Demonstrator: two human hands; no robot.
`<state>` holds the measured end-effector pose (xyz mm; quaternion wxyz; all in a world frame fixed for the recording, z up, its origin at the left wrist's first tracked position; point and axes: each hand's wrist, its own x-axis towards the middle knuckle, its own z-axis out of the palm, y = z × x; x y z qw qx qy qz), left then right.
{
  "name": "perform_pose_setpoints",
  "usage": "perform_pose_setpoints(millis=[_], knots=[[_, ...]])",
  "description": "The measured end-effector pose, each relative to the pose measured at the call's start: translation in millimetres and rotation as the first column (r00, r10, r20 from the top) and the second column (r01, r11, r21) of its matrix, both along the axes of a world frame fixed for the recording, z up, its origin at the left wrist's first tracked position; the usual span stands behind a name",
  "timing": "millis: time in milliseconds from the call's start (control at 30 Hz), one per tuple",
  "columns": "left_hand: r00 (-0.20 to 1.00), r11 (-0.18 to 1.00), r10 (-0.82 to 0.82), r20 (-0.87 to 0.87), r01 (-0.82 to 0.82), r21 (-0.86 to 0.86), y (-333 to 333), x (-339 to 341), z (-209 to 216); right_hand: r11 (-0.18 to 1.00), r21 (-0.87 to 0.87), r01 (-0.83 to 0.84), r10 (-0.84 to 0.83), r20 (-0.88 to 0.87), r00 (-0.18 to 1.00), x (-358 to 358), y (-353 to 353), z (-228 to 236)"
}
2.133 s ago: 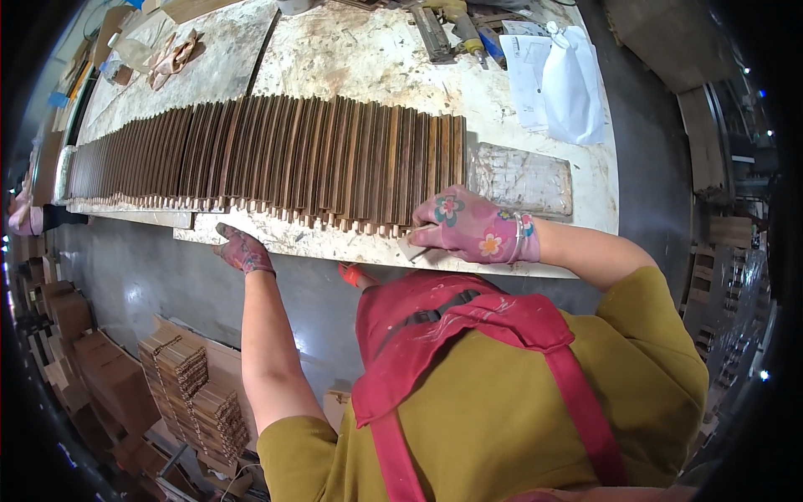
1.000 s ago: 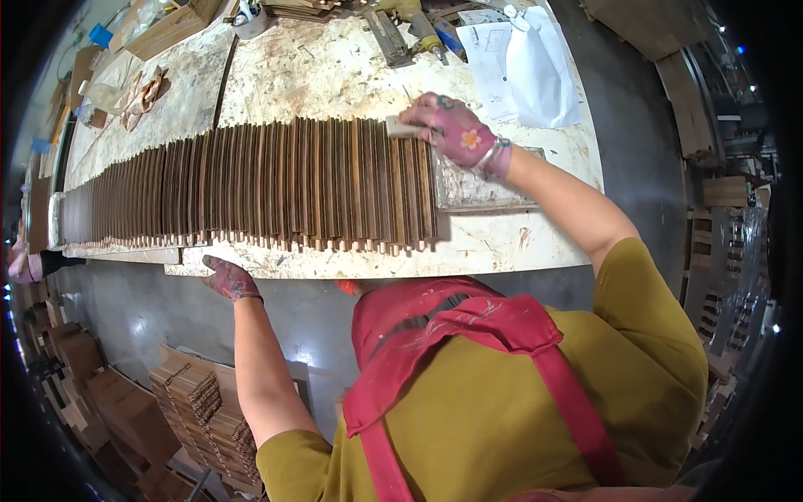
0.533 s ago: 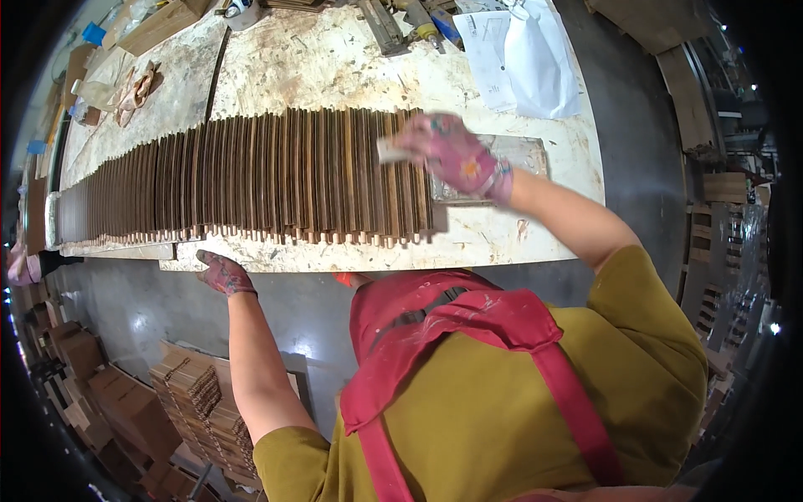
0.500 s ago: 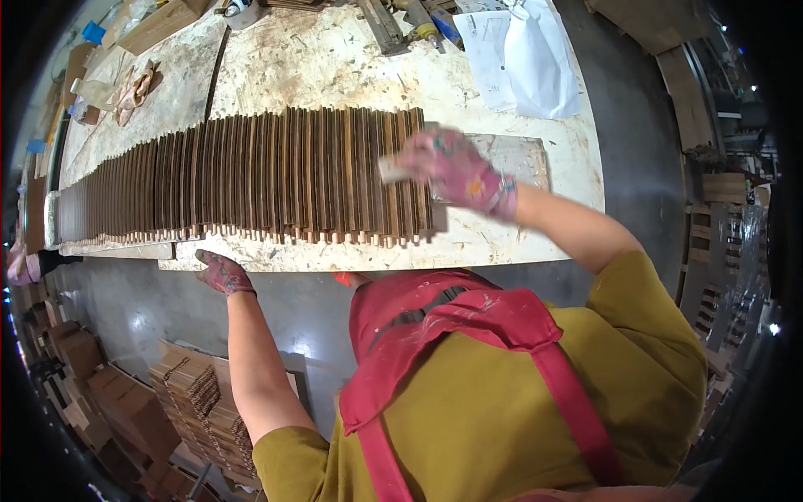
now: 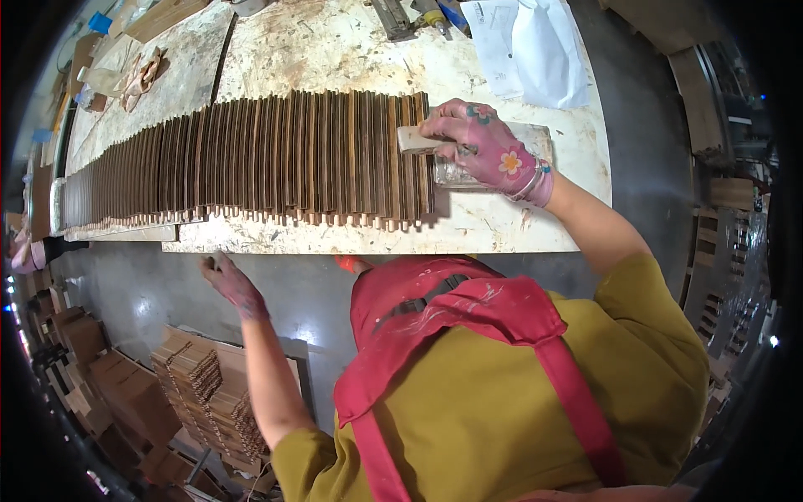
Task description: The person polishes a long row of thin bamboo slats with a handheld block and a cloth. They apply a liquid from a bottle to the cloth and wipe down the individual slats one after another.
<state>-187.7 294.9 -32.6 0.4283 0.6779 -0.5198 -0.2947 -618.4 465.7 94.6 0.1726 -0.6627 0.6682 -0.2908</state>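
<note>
A long row of narrow dark wooden slats [image 5: 276, 155] stands packed on edge across the workbench [image 5: 502, 230], with pale dowel-like ends along the near side. My right hand [image 5: 485, 146], in a pink flowered glove, grips a pale flat block [image 5: 416, 140] at the right end of the row. Its fingers wrap the block's right part, and the block's left end lies over the last slats. Under and beside that hand is a clear-wrapped flat piece [image 5: 535, 142] against the row. My left hand [image 5: 234, 284], gloved and stained, hangs just off the bench's near edge, fingers apart, holding nothing.
White paper sheets [image 5: 548, 58] lie at the back right, near some tools [image 5: 391, 18]. At the far left are a clear bottle [image 5: 100, 81] and a crumpled cloth [image 5: 144, 77]. Stacked wooden parts [image 5: 201, 376] and cardboard boxes [image 5: 134, 393] stand below on the left.
My right hand has shifted slightly right with the pale block. My left hand has dropped away from the bench edge. The whole view has tilted a little, so the bench sits higher.
</note>
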Motion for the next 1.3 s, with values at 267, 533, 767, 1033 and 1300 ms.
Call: perform_pose_setpoints(millis=[267, 533, 767, 1033, 1300], knots=[[0.34, 0.365, -0.903, 0.261, 0.93, 0.051, 152.3, -137.7, 68.2, 0.996, 0.008, -0.086, 0.086, -0.224, 0.971, -25.2, -3.7, 18.6], [0.279, 0.299, -0.949, 0.147, 0.943, 0.143, 137.7, -169.4, 68.8, 0.898, -0.055, -0.437, 0.391, -0.358, 0.848, -11.0, -6.1, 2.6], [0.221, 0.228, -0.972, 0.072, 0.968, 0.104, 148.8, -181.9, 68.5, 0.884, 0.18, -0.431, 0.464, -0.447, 0.765, -20.3, -14.3, 12.6], [0.247, 0.216, -0.958, -0.145, 0.956, 0.198, 149.6, -189.0, 58.4, 0.953, 0.272, -0.135, 0.285, -0.649, 0.705, -75.5, -67.3, 4.5], [0.211, 0.194, -0.97, -0.122, 0.971, 0.137, 145.0, -188.0, 58.0, 0.89, 0.307, -0.337, 0.454, -0.53, 0.716, -15.4, -15.4, 11.7]])
